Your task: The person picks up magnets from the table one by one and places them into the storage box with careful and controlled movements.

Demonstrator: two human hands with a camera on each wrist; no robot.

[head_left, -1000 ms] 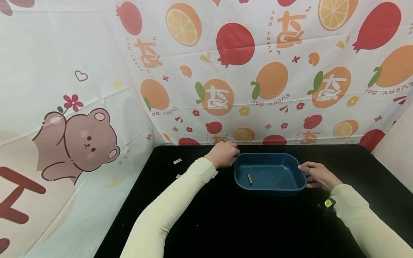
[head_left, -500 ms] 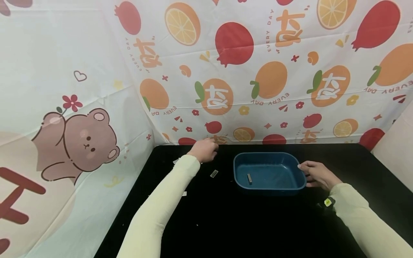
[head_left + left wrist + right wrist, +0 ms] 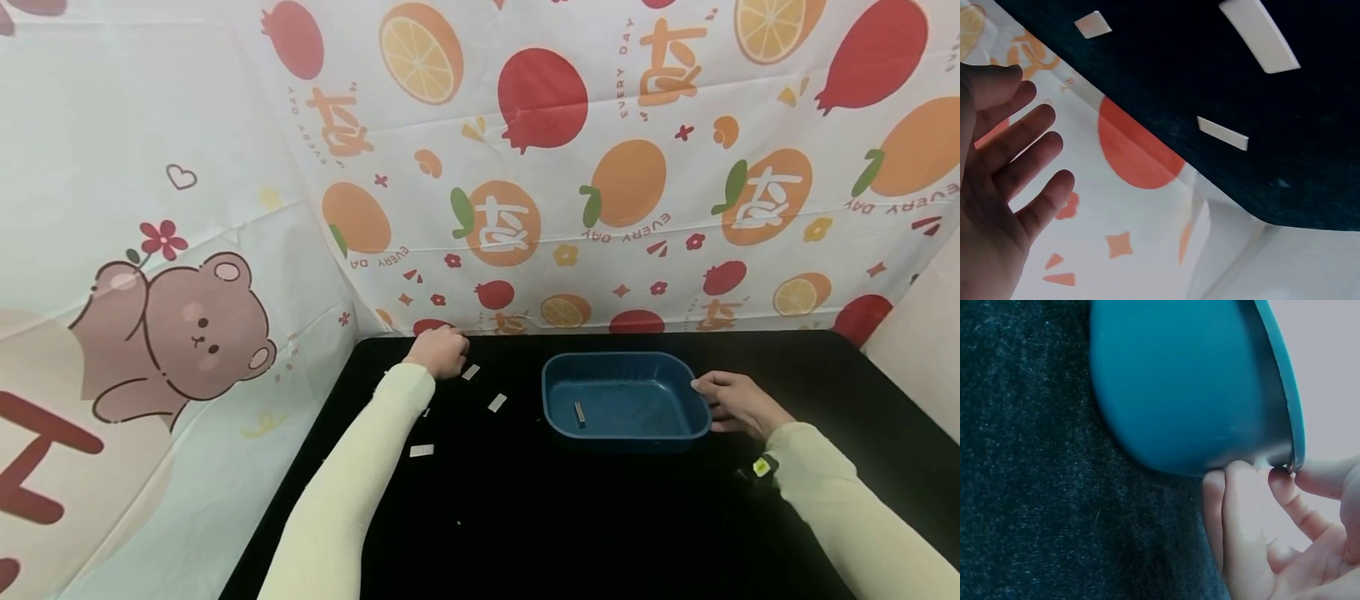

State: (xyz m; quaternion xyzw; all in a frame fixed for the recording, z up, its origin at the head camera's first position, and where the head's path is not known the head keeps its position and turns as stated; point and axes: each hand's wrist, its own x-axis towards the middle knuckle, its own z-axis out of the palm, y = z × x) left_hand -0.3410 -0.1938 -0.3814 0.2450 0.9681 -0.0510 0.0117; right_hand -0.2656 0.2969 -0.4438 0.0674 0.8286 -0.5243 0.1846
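Near the far left of the black table, my left hand (image 3: pixel 441 352) hovers over several small pale rectangular pieces. The left wrist view shows its fingers (image 3: pixel 1025 147) spread loosely, with nothing in them. Three of the pieces appear there: a longer one (image 3: pixel 1261 37), a narrow one (image 3: pixel 1222 134) and a short one (image 3: pixel 1092 25). On the right, my right hand (image 3: pixel 738 404) pinches the rim of a blue plastic tub (image 3: pixel 626 437) between thumb and fingers. Other fingers touch the outside of its wall (image 3: pixel 1179 394). Inside the tub lies one small, narrow metallic-looking piece (image 3: pixel 580 415).
Between my left hand and the tub lie pale pieces, one (image 3: pixel 497 403) nearer the tub and one (image 3: pixel 422 450) closer to me. A fruit-print cloth (image 3: pixel 562 208) hangs along the table's back edge. A bear-print cloth (image 3: pixel 202 333) hangs at left.
My left hand has moved left, from beside the tub's left end to the far-left pieces, uncovering some pieces behind it. My right hand and the tub stay in place.
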